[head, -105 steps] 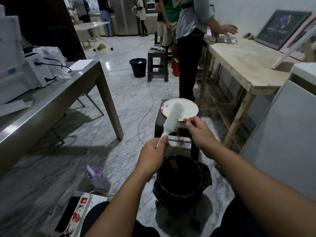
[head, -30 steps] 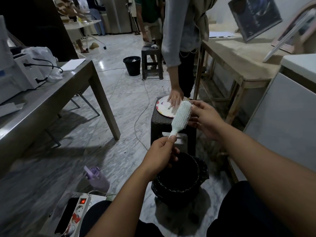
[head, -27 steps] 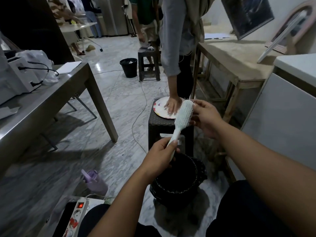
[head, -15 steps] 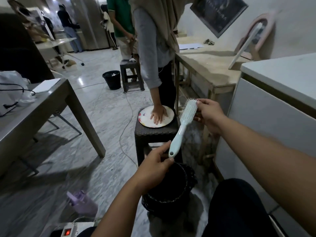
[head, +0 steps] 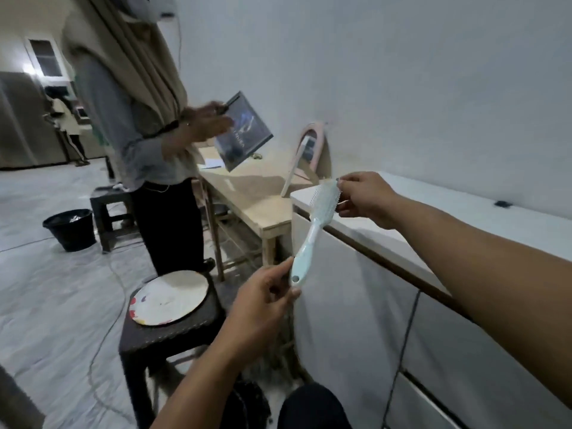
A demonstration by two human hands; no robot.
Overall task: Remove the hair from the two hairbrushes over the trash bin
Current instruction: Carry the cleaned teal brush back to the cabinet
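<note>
A pale mint hairbrush (head: 312,230) is held up at an angle, bristle head toward the upper right. My left hand (head: 263,301) pinches the end of its handle. My right hand (head: 362,196) grips the tip of the bristle head with its fingers closed on it. The black-lined trash bin (head: 247,404) shows only as a dark edge at the bottom, mostly hidden behind my left forearm. Only one brush is in view.
A dark stool (head: 167,332) carrying a white plate (head: 168,297) stands left of my hands. A person (head: 148,125) stands behind it by a wooden table (head: 247,193). A white cabinet (head: 418,274) fills the right. Another black bucket (head: 71,229) sits far left.
My view has swung up and to the right. The brush has been lifted higher, away from the bin. The other person has taken a hand off the plate and straightened up.
</note>
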